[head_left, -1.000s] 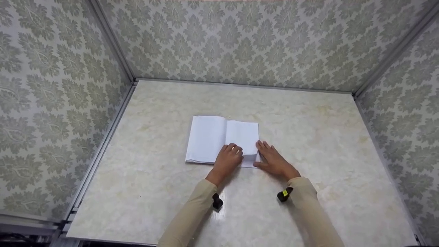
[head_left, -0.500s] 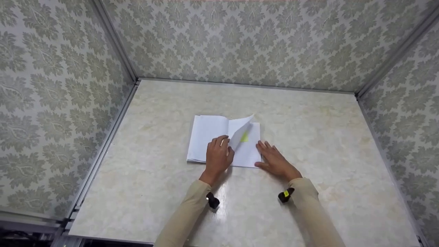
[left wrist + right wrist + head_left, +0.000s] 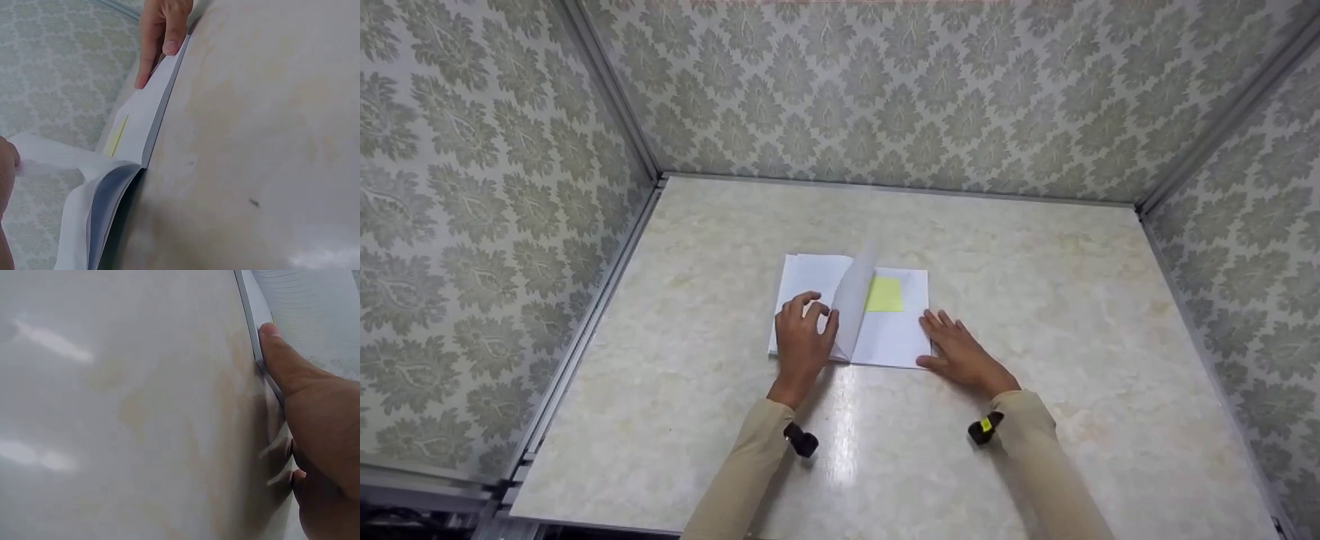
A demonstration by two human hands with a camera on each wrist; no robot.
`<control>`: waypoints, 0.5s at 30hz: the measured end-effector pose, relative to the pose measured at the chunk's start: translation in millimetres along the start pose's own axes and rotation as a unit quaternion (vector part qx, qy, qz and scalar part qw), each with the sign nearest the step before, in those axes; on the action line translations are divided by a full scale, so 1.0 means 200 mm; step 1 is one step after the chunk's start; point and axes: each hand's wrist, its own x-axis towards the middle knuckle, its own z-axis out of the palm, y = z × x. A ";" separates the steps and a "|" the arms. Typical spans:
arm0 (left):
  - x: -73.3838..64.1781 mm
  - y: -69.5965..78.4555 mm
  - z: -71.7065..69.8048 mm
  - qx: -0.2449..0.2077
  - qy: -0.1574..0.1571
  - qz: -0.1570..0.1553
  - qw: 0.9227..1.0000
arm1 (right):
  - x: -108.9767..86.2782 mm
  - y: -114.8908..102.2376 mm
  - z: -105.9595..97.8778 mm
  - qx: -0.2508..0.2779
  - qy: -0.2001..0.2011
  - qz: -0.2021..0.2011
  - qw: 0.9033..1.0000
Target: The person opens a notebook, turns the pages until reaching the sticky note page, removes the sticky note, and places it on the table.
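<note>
An open notebook (image 3: 889,337) with white lined pages lies on the table. One page (image 3: 853,300) stands lifted and curved near the middle, blurred at its top. My left hand (image 3: 802,341) is on its left side, over the left half, pinching the page's edge between thumb and curled fingers. In the left wrist view, the page (image 3: 50,154) runs up to that hand. A yellow sticky note (image 3: 885,295) shows on the right-hand page. My right hand (image 3: 964,354) rests with straight fingers at the notebook's right edge; in the right wrist view its thumb (image 3: 275,346) lies on the page corner.
The marbled table (image 3: 720,217) extends around the notebook on all sides. Patterned wall panels (image 3: 862,90) in metal frames stand at the back, left and right. A small black wrist camera (image 3: 801,439) sits at the left cuff, another camera (image 3: 985,427) at the right.
My left hand has moved left from the right half, carrying the page over from lying flat to standing upright. The yellow sticky note has come into sight. My right hand has stayed put.
</note>
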 end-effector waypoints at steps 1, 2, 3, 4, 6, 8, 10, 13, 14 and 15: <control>0.00 -0.01 -0.01 0.007 -0.001 -0.003 1.000 | 0.00 0.00 0.00 0.000 0.000 -0.001 1.000; -0.01 -0.03 -0.02 0.013 -0.002 -0.005 1.000 | 0.00 0.00 0.00 0.000 0.000 -0.002 1.000; -0.01 -0.05 -0.03 0.017 -0.003 -0.007 1.000 | 0.00 0.00 0.00 -0.001 0.003 -0.008 1.000; -0.01 -0.06 -0.04 0.021 -0.005 -0.010 1.000 | 0.00 0.00 0.00 -0.001 0.006 -0.015 1.000; -0.02 -0.09 -0.06 0.029 -0.010 -0.015 0.999 | 0.00 0.00 0.00 -0.001 0.008 -0.020 1.000; -0.04 -0.13 -0.07 0.034 -0.018 -0.022 0.999 | 0.00 0.00 0.00 0.000 0.012 -0.026 1.000; -0.05 -0.15 -0.08 0.043 -0.030 -0.031 0.998 | 0.00 0.00 0.00 0.000 0.008 -0.024 1.000; -0.08 -0.19 -0.09 0.055 -0.051 -0.047 0.996 | 0.00 0.00 0.00 0.002 0.001 -0.011 1.000; -0.08 -0.20 -0.09 0.058 -0.058 -0.052 0.995 | 0.00 0.00 0.00 0.003 0.000 -0.009 1.000; -0.09 -0.21 -0.10 0.060 -0.065 -0.058 0.994 | 0.00 0.00 0.00 0.005 -0.002 -0.005 1.000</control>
